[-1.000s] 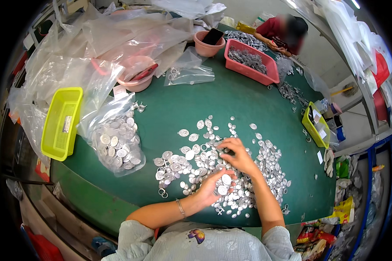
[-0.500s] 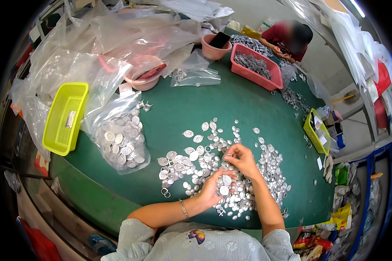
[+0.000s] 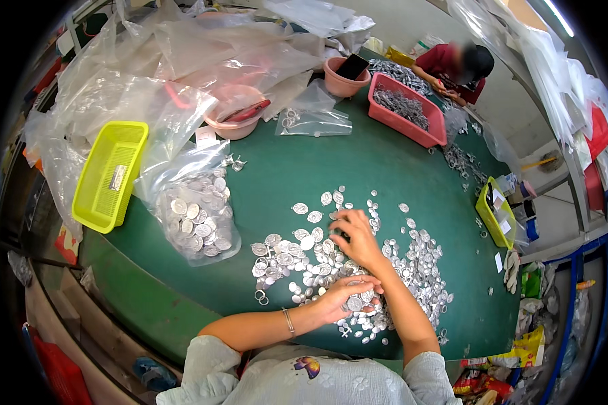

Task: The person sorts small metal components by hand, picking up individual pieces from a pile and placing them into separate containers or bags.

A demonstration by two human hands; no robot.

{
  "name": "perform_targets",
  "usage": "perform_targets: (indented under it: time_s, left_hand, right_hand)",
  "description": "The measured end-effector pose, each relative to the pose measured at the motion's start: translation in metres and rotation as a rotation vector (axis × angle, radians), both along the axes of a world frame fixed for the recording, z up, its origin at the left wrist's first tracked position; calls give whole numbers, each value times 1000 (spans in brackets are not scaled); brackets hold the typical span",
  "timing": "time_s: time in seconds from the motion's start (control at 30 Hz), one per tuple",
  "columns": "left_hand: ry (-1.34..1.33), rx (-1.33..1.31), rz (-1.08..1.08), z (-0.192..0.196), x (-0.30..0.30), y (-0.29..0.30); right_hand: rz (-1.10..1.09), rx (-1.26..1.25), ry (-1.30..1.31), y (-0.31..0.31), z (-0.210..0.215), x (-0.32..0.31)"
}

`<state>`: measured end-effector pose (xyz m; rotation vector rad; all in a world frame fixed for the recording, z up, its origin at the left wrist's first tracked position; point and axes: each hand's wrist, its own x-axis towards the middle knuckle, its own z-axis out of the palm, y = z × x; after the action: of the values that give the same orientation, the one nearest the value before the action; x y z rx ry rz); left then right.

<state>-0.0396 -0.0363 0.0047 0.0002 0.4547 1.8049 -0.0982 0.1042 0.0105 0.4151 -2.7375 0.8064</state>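
Observation:
Silver oval medals [image 3: 355,304] rest in my left hand [image 3: 338,301], which is cupped low over the near part of the pile. My right hand [image 3: 359,237] hovers just beyond it, above the upper left of the scattered medals. Its fingers are bent but apart, and nothing shows between them. A broad heap of small medals [image 3: 422,273] spreads to the right of my right forearm. Larger oval medals [image 3: 272,259] lie in a cluster to the left, with a few rings [image 3: 261,295] at their near edge. My forearms partly hide the middle of the heap.
On the green table [image 3: 270,182], a clear bag of medals [image 3: 199,226] lies left. A yellow-green basket [image 3: 109,177] stands beyond it. Pink tubs [image 3: 407,111] and a heap of plastic bags [image 3: 162,54] sit at the back. Another person [image 3: 452,71] works far right.
My right hand has moved left and away from me; its pinched fingers have parted. My left hand has shifted slightly right, its fingers curling more over the medals. The view has shifted slightly.

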Motion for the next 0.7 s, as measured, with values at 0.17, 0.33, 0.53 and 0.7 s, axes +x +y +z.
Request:
perform_targets:
  time_s: [0.17, 0.33, 0.53, 0.7]
  left_hand:
    - [-47, 16, 49, -3, 2, -2]
    - [46, 39, -87, 0, 2, -3]
    - [107, 130, -192, 1, 5, -3]
    - [82, 66, -127, 1, 2, -3]
  right_hand:
    - [-114, 82, -11, 4, 6, 7]
    - [-9, 136, -229, -16, 8, 13]
    - [-60, 199, -299, -18, 15, 6]
    - [-65, 139, -334, -21, 20, 1]
